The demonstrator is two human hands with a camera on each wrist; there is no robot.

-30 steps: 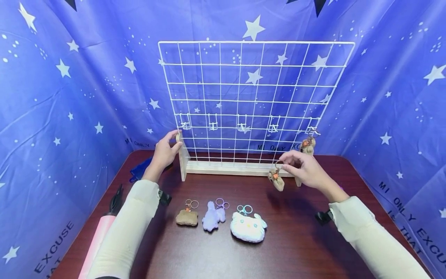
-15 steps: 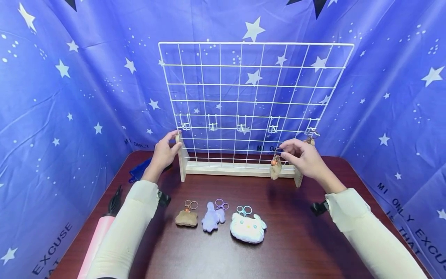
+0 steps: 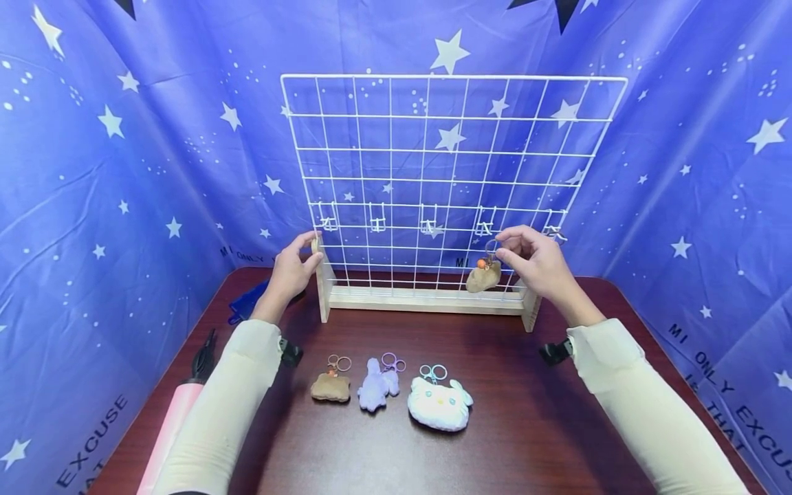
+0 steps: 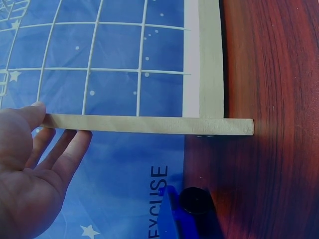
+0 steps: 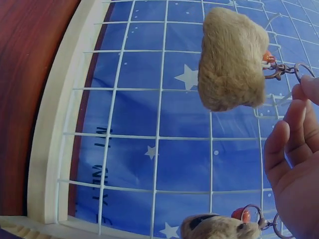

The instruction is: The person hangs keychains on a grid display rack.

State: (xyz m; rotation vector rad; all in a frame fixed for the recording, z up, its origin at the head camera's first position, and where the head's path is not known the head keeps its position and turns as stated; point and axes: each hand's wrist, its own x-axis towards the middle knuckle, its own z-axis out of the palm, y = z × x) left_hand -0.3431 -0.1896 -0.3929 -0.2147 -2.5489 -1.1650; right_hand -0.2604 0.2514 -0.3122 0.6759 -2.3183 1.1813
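Note:
My right hand (image 3: 535, 261) pinches the metal ring of a brown plush keychain (image 3: 484, 276) in front of the lower right of a white wire grid rack (image 3: 427, 148). The plush, with an orange bead, hangs just below a hook (image 3: 485, 227). In the right wrist view that plush (image 5: 232, 59) shows its fuzzy back, and a second brown plush keychain (image 5: 214, 228) hangs from the rack's right end. My left hand (image 3: 293, 270) grips the top of the rack's left wooden upright (image 3: 323, 282), thumb on one side and fingers on the other, as the left wrist view shows.
On the dark red table (image 3: 346, 457) lie a brown plush keychain (image 3: 331, 388), a purple one (image 3: 375, 386) and a white cat-faced one (image 3: 441, 405). A pink cylinder (image 3: 170, 433) with a black nozzle and a blue item (image 3: 249, 302) lie left. Star-printed cloth (image 3: 155, 103) surrounds the table.
My right hand has raised the brown plush keychain up toward the hook, and the plush has swung and turned. My left hand keeps its grip on the wooden upright.

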